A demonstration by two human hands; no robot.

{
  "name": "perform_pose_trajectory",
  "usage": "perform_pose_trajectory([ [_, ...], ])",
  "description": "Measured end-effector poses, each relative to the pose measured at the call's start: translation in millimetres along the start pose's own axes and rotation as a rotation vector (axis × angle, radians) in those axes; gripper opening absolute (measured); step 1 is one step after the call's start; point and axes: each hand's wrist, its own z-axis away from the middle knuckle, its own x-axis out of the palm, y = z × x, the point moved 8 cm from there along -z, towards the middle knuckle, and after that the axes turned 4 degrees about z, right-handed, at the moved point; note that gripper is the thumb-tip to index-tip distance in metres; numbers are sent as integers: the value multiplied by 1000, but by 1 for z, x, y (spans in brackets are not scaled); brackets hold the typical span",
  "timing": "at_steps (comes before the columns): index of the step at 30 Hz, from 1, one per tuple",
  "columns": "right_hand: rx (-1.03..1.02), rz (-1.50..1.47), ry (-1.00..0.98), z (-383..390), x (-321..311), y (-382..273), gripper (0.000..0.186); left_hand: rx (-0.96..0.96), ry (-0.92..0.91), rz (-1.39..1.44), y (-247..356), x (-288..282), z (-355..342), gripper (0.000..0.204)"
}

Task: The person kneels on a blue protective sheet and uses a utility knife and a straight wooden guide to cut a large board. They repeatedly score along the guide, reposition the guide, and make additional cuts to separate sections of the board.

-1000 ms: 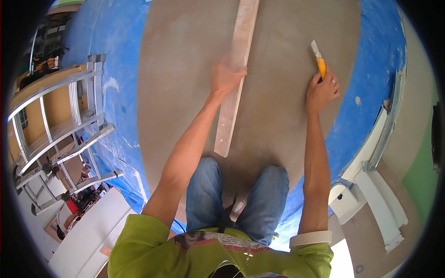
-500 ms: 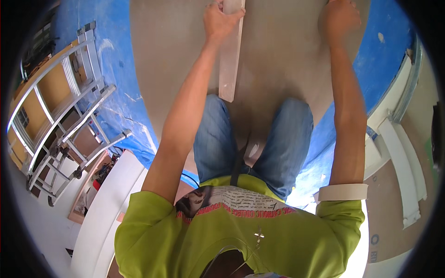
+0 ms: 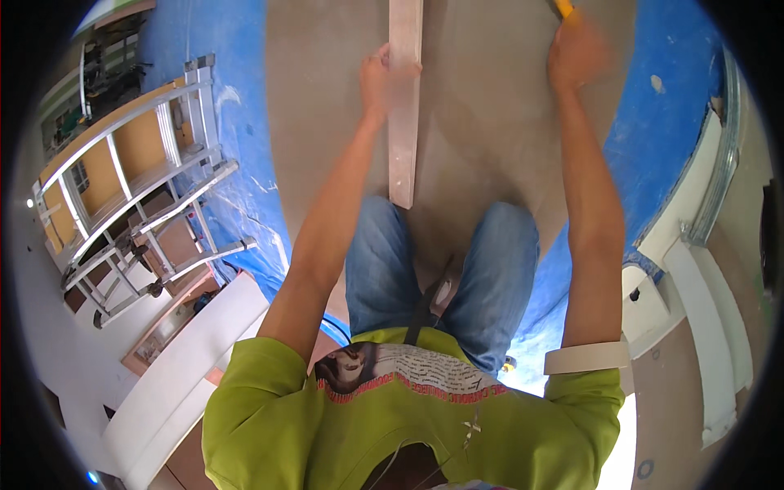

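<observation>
My left hand (image 3: 376,86) is wrapped round a long, narrow, pale straightedge board (image 3: 403,151), with the thumb blurred over its face. The board lies lengthwise over a large brown-grey sheet (image 3: 482,98), its near end close to my left knee. Farther out to the right, my right hand (image 3: 581,53) is closed in a motion-blurred fist over the same sheet. From its far side sticks a yellow tool (image 3: 563,7), cut off by the top edge, so its kind does not show.
Blue plastic sheeting (image 3: 665,106) flanks the brown sheet on both sides. At left stands a metal ladder (image 3: 122,180). Curved white panels (image 3: 188,359) lie at lower left, with another white strip (image 3: 702,327) at right. My jean-clad knees (image 3: 502,253) press close to the sheet.
Both hands and the board now sit lower in the picture, as the whole view has shifted. The yellow tool at my right hand has come into sight.
</observation>
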Motion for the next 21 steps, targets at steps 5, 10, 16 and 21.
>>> perform_pose_trajectory([
  [5,35,-15,4,-2,9,1,33,73,-17,-136,5,3,9,83],
  [10,27,14,-40,-1,11,5,36,-24,-42,46,7,15,51,74],
  [16,52,78,-90,-8,-14,-5,27,-165,-111,138,-5,31,83,74],
  [21,41,79,-13,-6,-19,-8,28,-154,-96,100,-7,31,90,75],
])
